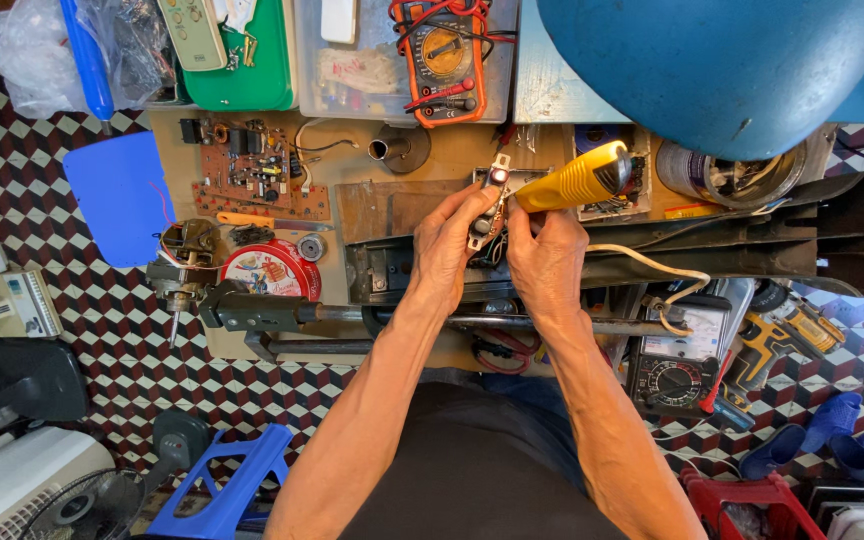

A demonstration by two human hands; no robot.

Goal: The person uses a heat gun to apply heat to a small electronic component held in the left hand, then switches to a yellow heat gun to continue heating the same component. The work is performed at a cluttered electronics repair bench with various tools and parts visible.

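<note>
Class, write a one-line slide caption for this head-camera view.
Left hand steadies a small circuit board while the right hand holds a yellow soldering gun over a cluttered workbench.

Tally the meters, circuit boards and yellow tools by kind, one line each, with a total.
Meters: 2, an orange meter and a black meter
Loose circuit boards: 1, a brown board
Yellow tools: 2, a soldering gun in the right hand and a drill
Total: 5
</note>
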